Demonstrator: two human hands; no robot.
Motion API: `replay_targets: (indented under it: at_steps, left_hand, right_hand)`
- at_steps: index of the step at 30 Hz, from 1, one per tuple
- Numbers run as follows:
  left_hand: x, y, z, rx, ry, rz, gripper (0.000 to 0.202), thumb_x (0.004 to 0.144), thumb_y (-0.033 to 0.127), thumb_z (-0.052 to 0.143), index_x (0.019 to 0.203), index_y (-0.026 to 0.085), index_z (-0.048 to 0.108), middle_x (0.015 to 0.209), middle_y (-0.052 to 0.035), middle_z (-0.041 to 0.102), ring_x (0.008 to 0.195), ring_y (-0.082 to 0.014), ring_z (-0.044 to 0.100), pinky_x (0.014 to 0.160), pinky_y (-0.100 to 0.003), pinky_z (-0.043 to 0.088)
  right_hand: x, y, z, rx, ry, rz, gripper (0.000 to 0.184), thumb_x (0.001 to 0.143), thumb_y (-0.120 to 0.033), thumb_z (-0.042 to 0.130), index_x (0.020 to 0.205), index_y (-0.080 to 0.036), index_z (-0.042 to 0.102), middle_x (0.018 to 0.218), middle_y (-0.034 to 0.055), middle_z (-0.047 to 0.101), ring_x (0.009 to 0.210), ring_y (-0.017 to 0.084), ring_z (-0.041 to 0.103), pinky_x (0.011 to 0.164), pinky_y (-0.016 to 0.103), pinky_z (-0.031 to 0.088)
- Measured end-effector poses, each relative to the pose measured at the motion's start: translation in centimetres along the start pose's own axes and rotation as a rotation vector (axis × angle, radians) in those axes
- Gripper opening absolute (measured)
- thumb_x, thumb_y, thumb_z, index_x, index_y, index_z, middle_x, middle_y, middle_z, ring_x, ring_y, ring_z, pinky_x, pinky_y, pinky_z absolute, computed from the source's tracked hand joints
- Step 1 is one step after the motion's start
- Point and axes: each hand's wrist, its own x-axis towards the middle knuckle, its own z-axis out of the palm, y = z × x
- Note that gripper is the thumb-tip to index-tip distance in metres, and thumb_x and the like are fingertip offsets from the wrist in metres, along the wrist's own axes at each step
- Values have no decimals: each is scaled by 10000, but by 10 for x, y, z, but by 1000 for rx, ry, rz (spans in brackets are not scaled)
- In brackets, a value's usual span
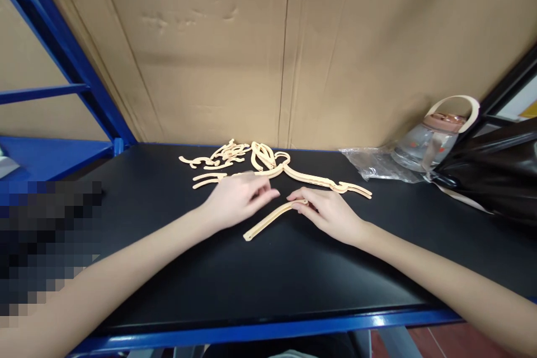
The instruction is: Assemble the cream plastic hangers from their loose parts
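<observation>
Starting at the far left with a blue metal frame [62, 50], slanting up against a cardboard wall [210, 39]. Looking down across a black surface [210, 279], edged in blue along the near side.

Reaching in from the lower left with the left grip [239, 201], palm down, fingers loosely stretched toward the right, spread and holding nothing. Lying low over the surface, touching it or just above it: impossible to tell. Pointing its fingertips [272, 194] at the upper end of a long curved beige strip [268, 221], near it but not meeting it.

Passing, just behind that grip and near the wall, a scattered heap of small beige cut-out pieces [222, 158], some curved, some hooked, with two straighter slivers [207, 180] at the near edge of the heap.

Moving right, pinching the upper end of the strip between thumb and forefinger with the right grip [331, 215], closed on it. Letting the rest of the strip slant down and leftward, its lower end resting on the surface between the two forearms.

Passing, behind the right grip, a long wavy beige piece [319, 180], lying flat, stretching from the heap out to the right and staying apart from the strip.

Going farther right, meeting a crumpled clear plastic bag [371, 163] just beside a glass jar [419, 142] with a pinkish lid and a pale arched handle. Ending at the far right edge with a black bag [495, 179], lying just beside the jar.
</observation>
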Motion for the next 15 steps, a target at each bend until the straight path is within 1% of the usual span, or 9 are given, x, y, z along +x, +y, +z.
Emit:
replay_targets:
  at_steps: [2, 3, 4, 5, 6, 8, 9, 12, 15]
  left_hand:
    - [4, -23, -1, 110, 62, -54, 342, 967, 359, 366, 907, 170, 645, 869, -56, 683, 885, -213, 610, 773, -318, 472]
    - [4, -35, -1, 169, 81, -94, 325, 960, 325, 370, 999, 161, 649, 1007, -85, 676, 1011, -241, 581, 873, -357, 460]
    - [4, -48, -1, 225, 75, -144, 328, 946, 299, 383, 1100, 155, 635, 1159, -108, 635, 1114, -266, 537, 939, -390, 437]
    - [3, -61, 1, 261, 51, -205, 348, 925, 288, 412, 1172, 152, 616, 1259, -120, 586, 1166, -288, 503, 974, -414, 420]
    - [1, -73, 2, 271, -6, -263, 374, 904, 288, 443, 1216, 157, 602, 1308, -124, 554, 1176, -298, 499, 995, -430, 407]
    - [-2, -93, 4, 193, -132, -341, 368, 900, 294, 438, 1195, 186, 629, 1291, -95, 570, 1150, -267, 537, 985, -394, 428]
    - [-3, -101, 4, 146, -165, -363, 374, 908, 293, 419, 1199, 193, 631, 1292, -81, 569, 1132, -247, 556, 973, -368, 441]
    - [-4, -111, 2, 133, -175, -400, 367, 919, 271, 383, 1138, 193, 666, 1223, -58, 599, 1039, -209, 610, 935, -321, 461]
    - [-2, -108, -1, 227, -188, -386, 356, 922, 261, 376, 1076, 175, 685, 1154, -64, 615, 976, -199, 631, 892, -295, 472]
  right_hand:
    - [2, 6, 1, -4, -13, 62, 253, 963, -346, 438, 1089, -203, 605, 880, 21, 705, 715, 136, 632, 682, 264, 456]
    - [2, 9, 2, -6, -16, 80, 252, 958, -348, 450, 1093, -208, 610, 872, 15, 704, 692, 131, 622, 676, 265, 454]
    - [3, 11, 2, -12, -21, 89, 242, 950, -349, 466, 1083, -215, 617, 882, 9, 703, 676, 126, 611, 670, 264, 451]
    - [3, 12, 2, -17, -27, 92, 227, 943, -347, 479, 1063, -222, 626, 906, 6, 701, 674, 122, 602, 662, 261, 446]
    - [2, 13, 2, -19, -32, 89, 210, 937, -343, 491, 1039, -227, 633, 935, 3, 697, 686, 120, 598, 659, 258, 442]
    - [2, 11, 2, -19, -44, 80, 181, 927, -330, 508, 1000, -231, 640, 963, -2, 686, 727, 121, 598, 659, 251, 435]
    - [2, 10, 1, -20, -47, 79, 170, 923, -324, 514, 986, -231, 642, 950, -4, 683, 739, 123, 597, 655, 248, 431]
    - [3, 8, 0, -31, -53, 78, 150, 914, -306, 527, 971, -230, 642, 913, -8, 671, 747, 123, 592, 644, 243, 420]
    - [4, 7, 0, -36, -62, 78, 151, 913, -302, 528, 970, -226, 644, 917, -3, 669, 752, 125, 592, 646, 244, 419]
